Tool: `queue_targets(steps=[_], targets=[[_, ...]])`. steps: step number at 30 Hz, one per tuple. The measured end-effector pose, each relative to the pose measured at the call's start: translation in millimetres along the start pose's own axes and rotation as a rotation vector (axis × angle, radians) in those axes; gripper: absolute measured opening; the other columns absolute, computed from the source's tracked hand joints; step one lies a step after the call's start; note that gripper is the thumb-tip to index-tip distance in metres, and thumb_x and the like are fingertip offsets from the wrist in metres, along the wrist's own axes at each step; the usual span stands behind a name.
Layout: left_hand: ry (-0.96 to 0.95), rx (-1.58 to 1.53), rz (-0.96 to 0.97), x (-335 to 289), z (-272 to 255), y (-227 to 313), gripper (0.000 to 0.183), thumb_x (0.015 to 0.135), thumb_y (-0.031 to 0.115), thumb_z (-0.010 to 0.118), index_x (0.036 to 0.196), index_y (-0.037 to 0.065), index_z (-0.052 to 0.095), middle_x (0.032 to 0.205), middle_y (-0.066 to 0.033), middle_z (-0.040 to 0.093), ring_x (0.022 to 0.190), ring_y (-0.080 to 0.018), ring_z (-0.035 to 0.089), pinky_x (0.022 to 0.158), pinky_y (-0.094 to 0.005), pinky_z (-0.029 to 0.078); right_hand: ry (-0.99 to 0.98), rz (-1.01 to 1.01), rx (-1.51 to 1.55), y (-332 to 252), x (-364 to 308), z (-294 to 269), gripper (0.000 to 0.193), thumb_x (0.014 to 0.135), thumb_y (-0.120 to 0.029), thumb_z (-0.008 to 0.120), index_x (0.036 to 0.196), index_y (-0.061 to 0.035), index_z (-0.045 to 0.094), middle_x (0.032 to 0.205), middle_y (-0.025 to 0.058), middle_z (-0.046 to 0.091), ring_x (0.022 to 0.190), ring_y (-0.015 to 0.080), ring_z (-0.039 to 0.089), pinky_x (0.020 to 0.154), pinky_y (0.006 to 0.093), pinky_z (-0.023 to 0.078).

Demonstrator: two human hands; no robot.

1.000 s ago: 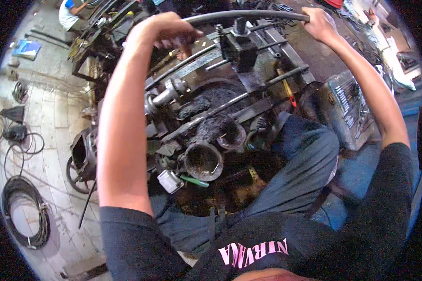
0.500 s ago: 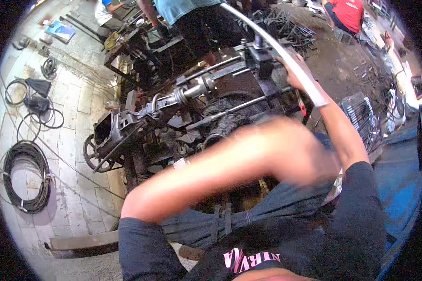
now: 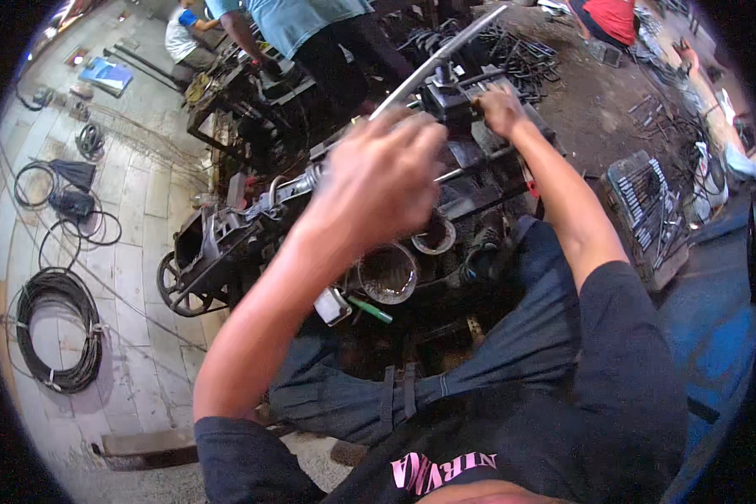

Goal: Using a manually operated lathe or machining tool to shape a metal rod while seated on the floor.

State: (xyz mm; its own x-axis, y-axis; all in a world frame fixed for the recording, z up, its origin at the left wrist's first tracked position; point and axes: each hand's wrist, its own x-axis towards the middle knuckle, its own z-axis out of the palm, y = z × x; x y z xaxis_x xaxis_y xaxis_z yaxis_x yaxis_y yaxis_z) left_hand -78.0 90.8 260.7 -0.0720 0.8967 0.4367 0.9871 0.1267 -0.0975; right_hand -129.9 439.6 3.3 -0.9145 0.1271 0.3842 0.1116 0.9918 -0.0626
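A long metal bar (image 3: 445, 59) slants across a black clamp post (image 3: 447, 102) on a greasy machine with guide rods. My left hand (image 3: 386, 172) is smeared by motion, its fingers curled around the bar's near end. Beyond the post's right side, my right hand (image 3: 502, 111) lies with bent fingers on the machine; what they grip is hidden. Below my left hand stand a round tub of dark liquid (image 3: 387, 274) and a smaller round container (image 3: 433, 234). A green tube (image 3: 370, 309) lies beside a small white-edged object (image 3: 333, 307).
A spoked handwheel (image 3: 173, 290) stands at the machine's left end. Coiled black cable (image 3: 55, 328) lies on the tiled floor. At right sits a tray of metal tools (image 3: 643, 206). One person in a blue shirt (image 3: 302, 25) works opposite; another in red (image 3: 609, 18) is farther back.
My left hand has moved up and forward from near my lap to the bar. The bar has swung around to the opposite slant. My right hand has shifted slightly left.
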Motion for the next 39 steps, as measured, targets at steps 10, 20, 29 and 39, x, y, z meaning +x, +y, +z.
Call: queue_targets(steps=[10, 20, 29, 39], targets=[[-0.119, 0.332, 0.011, 8.4, 24.7, -133.4, 0.082, 0.081, 0.008, 0.070, 0.152, 0.033, 0.037, 0.157, -0.0080, 0.038, 0.135, -0.0338, 0.046, 0.110, -0.0451, 0.045, 0.031, -0.021, -0.106, 56.0, -48.4, -73.1, 0.033, 0.078, -0.002, 0.059, 0.109, -0.0112, 0.069, 0.103, 0.0097, 0.068, 0.108, 0.0301, 0.064, 0.095, 0.0443, 0.049], [-0.149, 0.223, 0.163, 64.2, 98.2, -102.4, 0.048, 0.093, 0.025, 0.061, 0.138, 0.022, 0.047, 0.162, -0.0034, 0.031, 0.151, -0.0298, 0.025, 0.122, -0.0507, 0.024, 0.510, 0.327, -0.037, 175.6, -139.0, -112.7, 0.021, 0.092, -0.009, 0.061, 0.112, -0.0030, 0.062, 0.094, 0.0139, 0.069, 0.088, 0.0339, 0.069, 0.076, 0.0452, 0.055], [0.062, -0.193, 0.196, 73.9, 120.3, 60.2, 0.059, 0.078, 0.017, 0.066, 0.132, -0.001, 0.051, 0.141, -0.0239, 0.049, 0.138, -0.0443, 0.039, 0.117, -0.0546, 0.031, 0.481, -0.081, 0.582, 49.8, -13.1, -101.2, 0.018, 0.097, -0.020, 0.059, 0.094, -0.0021, 0.057, 0.077, 0.0166, 0.065, 0.067, 0.0276, 0.064, 0.062, 0.0457, 0.048], [0.248, 0.060, -0.101, 41.3, 60.0, -76.0, 0.062, 0.078, 0.012, 0.065, 0.137, 0.005, 0.048, 0.146, -0.0149, 0.050, 0.137, -0.0416, 0.042, 0.114, -0.0484, 0.037, 0.786, 0.662, 0.937, 107.8, -58.2, -199.8, 0.013, 0.102, -0.020, 0.055, 0.099, -0.0098, 0.062, 0.067, -0.0055, 0.045, 0.053, 0.0074, 0.044, 0.046, 0.0250, 0.035]])
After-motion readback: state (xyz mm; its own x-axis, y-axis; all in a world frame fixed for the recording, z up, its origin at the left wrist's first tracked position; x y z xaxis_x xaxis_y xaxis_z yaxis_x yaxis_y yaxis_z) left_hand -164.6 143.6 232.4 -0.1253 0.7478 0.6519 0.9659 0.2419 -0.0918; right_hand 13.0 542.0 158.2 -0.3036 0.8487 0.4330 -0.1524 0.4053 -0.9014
